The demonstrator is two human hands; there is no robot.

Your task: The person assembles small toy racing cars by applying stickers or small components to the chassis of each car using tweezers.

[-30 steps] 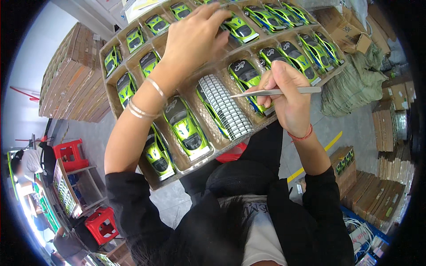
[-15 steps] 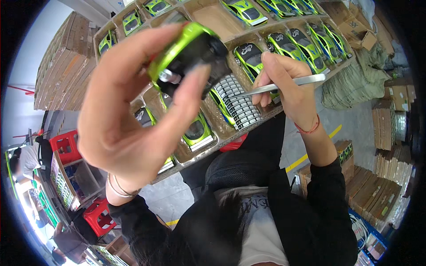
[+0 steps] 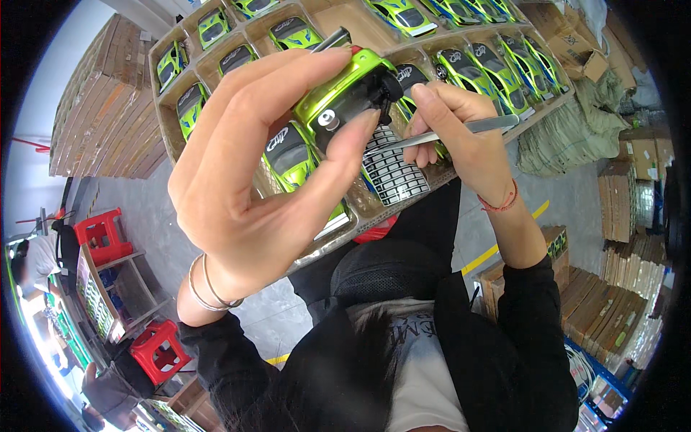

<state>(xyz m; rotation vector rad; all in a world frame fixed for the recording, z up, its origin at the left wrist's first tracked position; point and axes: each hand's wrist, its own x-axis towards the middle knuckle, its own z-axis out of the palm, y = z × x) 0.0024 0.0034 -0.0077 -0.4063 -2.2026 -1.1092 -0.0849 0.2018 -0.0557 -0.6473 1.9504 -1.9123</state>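
Note:
My left hand (image 3: 241, 165) grips a green and black toy car (image 3: 342, 93) between the thumb and bent fingers, above the tray. A pale round piece shows on the car's dark side. In my right hand (image 3: 464, 137) is a pair of metal tweezers (image 3: 497, 124), pinched by thumb and fingers. Their tips point left, near my left thumb and over a sheet of small black-and-white stickers (image 3: 396, 174). Whether the tips hold a sticker is too small to tell. The sheet lies across the near side of a compartment tray (image 3: 363, 205), partly hidden by the right fingers.
More green toy cars (image 3: 291, 157) sit in the tray's compartments. Stacked flat cartons (image 3: 101, 101) stand at the far left, red stools (image 3: 160, 351) below them. To the right are an open carton (image 3: 576, 54), a pale woven sack (image 3: 572, 140) and further stacks of cardboard (image 3: 601, 309).
My left hand has brought the toy car to the right, closer to the tweezers, and it is steadier. The tweezer tips have shifted slightly left.

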